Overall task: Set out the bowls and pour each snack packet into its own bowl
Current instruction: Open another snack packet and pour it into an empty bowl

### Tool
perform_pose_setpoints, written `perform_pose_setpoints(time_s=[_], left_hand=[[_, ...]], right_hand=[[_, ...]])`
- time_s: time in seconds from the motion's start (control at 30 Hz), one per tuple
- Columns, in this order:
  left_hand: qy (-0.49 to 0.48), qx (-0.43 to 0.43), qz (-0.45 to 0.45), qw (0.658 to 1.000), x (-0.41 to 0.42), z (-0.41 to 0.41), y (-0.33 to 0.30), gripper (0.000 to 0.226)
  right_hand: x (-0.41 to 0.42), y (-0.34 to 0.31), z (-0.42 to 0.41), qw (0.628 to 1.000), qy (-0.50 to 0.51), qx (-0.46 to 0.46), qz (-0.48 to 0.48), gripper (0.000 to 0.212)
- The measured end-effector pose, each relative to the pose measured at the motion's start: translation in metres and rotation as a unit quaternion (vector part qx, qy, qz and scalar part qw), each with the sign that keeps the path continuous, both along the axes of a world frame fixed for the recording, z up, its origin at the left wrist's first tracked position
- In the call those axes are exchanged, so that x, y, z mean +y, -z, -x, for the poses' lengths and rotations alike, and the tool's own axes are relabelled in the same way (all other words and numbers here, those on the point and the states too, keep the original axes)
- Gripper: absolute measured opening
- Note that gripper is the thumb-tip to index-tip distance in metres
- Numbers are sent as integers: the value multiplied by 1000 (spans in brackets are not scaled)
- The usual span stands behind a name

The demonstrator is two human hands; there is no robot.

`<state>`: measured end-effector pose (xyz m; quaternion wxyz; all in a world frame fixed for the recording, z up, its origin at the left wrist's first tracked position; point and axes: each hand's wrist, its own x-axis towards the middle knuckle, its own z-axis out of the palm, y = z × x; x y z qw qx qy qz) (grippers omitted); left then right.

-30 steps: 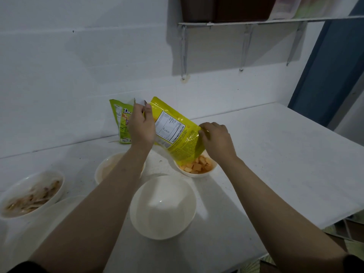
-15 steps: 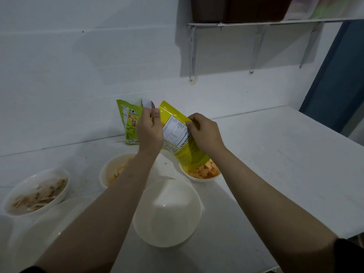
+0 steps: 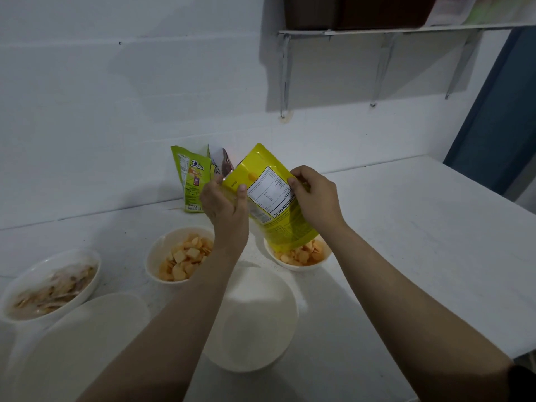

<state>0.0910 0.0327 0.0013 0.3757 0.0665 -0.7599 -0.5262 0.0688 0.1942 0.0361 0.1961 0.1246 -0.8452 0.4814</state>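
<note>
Both hands, left [image 3: 224,204] and right [image 3: 314,195], raised, pinching closed.

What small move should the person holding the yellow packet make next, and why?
Probably a light shake: both the left hand and right hand hold the yellow packet mouth-down over the far right bowl, already holding orange crackers, so leftovers drop in.

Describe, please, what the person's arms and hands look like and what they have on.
Both forearms are bare from wrist to near the elbow. A dark sleeve edge shows at the right arm's lower end; none shows on the left arm. The left hand and right hand carry no gloves, rings or watch.
</note>
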Motion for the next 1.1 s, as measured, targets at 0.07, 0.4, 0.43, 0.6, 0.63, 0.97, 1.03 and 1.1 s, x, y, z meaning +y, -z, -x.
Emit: perform_pose_setpoints(time_s=[0.07,0.4,0.43,0.6,0.63,0.97,1.03,1.1], left_hand=[[26,-12,-53,998,2,0,12,71],[201,-182,-198,942,2,1,24,98],[216,-193,-207,934,2,2,26,100],[329,-182,-244,894,4,5,21,46],[337,-187,-244,890,3,6,20,60],[363,-178,-213,889,11,15,-2,54],[360,-183,-207,891,12,15,-4,35],[358,-180,-202,894,12,14,-5,32]], right_hand=[[3,2,-1,1000,1,-2,3,12],[16,6,-5,999,3,-10,52,12],[18,6,-5,998,3,-15,58,12],[25,11,-7,996,-10,-18,85,12],[27,12,-8,995,-11,-16,95,12],[39,20,-12,983,-5,-3,184,12],[40,20,-12,981,-2,-6,193,12],[40,21,-12,980,-2,-5,199,12]])
